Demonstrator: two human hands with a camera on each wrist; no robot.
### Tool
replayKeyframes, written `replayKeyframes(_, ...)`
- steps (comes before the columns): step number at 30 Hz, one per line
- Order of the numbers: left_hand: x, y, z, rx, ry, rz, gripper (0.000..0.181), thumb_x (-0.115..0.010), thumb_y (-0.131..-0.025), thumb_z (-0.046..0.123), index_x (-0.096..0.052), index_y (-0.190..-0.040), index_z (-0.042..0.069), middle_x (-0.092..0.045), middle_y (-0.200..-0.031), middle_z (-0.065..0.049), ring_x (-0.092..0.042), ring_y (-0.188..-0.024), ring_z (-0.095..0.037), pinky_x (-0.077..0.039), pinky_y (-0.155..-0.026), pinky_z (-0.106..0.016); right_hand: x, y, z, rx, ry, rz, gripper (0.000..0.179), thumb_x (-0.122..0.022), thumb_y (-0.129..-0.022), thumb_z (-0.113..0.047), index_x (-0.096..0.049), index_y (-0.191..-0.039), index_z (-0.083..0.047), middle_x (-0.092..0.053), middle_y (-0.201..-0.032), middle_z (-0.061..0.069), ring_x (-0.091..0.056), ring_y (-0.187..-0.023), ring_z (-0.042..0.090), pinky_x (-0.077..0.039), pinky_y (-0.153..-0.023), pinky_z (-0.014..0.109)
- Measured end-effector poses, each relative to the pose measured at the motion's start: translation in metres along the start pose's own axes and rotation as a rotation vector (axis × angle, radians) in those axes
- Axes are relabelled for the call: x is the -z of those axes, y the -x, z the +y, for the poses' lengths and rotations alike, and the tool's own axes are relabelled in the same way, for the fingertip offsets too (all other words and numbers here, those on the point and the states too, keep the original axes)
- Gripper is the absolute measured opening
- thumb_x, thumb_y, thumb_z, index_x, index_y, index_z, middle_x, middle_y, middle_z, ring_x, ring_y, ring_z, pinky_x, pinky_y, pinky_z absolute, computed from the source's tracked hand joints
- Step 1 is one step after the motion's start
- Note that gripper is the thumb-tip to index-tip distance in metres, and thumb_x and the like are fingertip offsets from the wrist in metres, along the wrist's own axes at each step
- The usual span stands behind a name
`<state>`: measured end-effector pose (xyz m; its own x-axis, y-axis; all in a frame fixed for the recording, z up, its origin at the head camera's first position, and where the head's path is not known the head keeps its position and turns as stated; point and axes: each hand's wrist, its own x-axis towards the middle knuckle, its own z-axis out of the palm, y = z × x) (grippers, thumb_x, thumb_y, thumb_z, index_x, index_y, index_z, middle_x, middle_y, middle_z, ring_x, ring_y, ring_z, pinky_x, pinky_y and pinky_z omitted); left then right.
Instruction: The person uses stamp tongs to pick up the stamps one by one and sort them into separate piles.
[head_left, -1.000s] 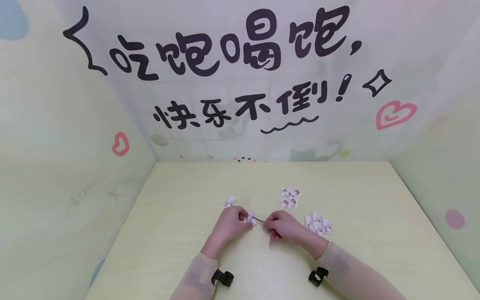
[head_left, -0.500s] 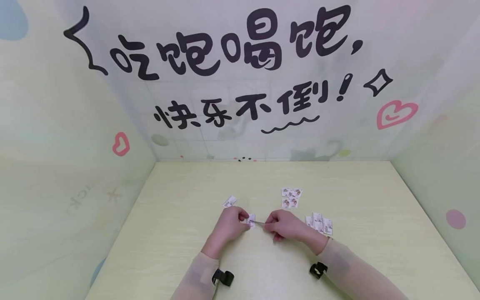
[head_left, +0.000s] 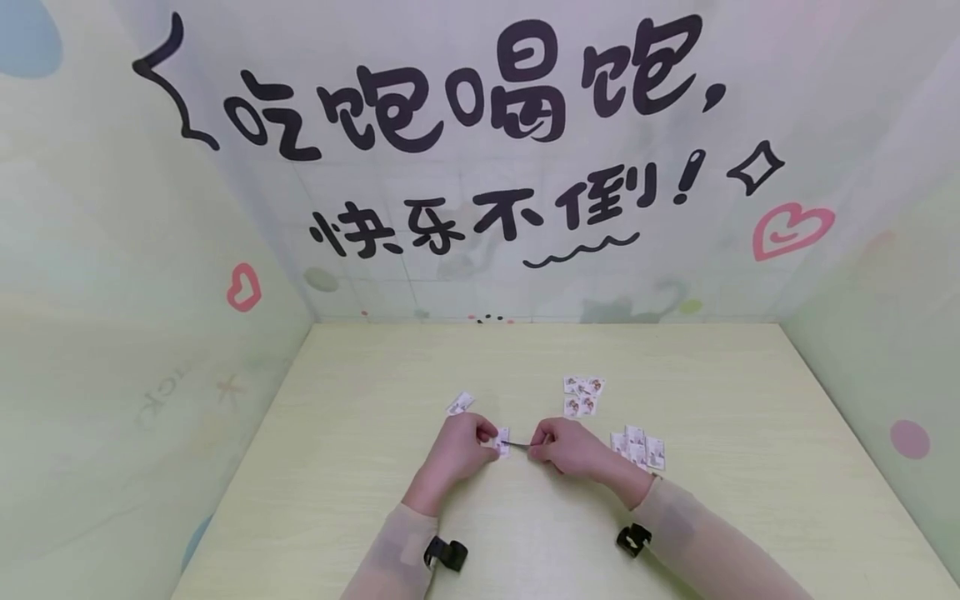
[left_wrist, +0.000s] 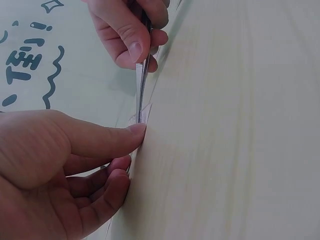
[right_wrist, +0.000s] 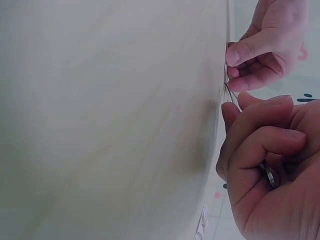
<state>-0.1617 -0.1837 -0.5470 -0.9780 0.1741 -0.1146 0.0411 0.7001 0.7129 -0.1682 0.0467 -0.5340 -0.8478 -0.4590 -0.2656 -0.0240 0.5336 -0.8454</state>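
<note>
My left hand (head_left: 459, 442) holds a small printed paper card (head_left: 505, 442) against the table, thumb and a finger at its left side. My right hand (head_left: 572, 448) grips metal tweezers (head_left: 517, 445) between thumb and fingers. Their tips lie over the card, pointing left. The left wrist view shows the tweezers (left_wrist: 140, 92) reaching down to the card beside the left thumb. Whether the tips pinch any part of it, I cannot tell. In the right wrist view the handle end of the tweezers (right_wrist: 270, 175) shows between the curled fingers, and the card is mostly hidden.
A group of small printed cards (head_left: 583, 396) lies behind the right hand. Another overlapping group (head_left: 637, 450) sits right of it, by the forearm. Just beyond the left hand is a further card (head_left: 460, 403). Printed fabric walls surround the pale table (head_left: 720, 517).
The card, tilted a second ago, now stands straighter. The tweezers have swung from a slant to nearly level, tips slightly lower on the card. The right hand's lower fingers have tucked in.
</note>
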Motion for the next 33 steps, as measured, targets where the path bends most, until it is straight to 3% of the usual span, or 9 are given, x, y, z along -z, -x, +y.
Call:
replayKeyframes(17, 0.0017, 0.0017, 0.0018, -0.003, 0.008, 0.0, 0.026, -0.089, -0.082, 0.005, -0.077, -0.105, 0.002, -0.067, -0.091, -0.001, -0.06, -0.085, -0.018, -0.055, -0.081, -0.038, -0.0009, 0.0023, -0.0013, -0.018, 0.0, 0.002, 0.007, -0.071, -0.102, -0.011, -0.069, -0.096, -0.007, -0.063, -0.079, 0.005, -0.049, -0.055, 0.012, -0.041, -0.056, 0.028)
replayKeyframes(33, 0.0043, 0.0018, 0.0005, 0.007, 0.051, -0.005, 0.027, -0.09, -0.083, 0.01, -0.077, -0.105, 0.001, -0.067, -0.092, -0.003, -0.061, -0.085, -0.018, -0.055, -0.081, -0.038, 0.0015, 0.0079, 0.0037, -0.007, -0.075, -0.007, 0.008, -0.07, -0.102, -0.012, -0.069, -0.097, -0.006, -0.063, -0.081, 0.007, -0.05, -0.054, 0.013, -0.041, -0.055, 0.028)
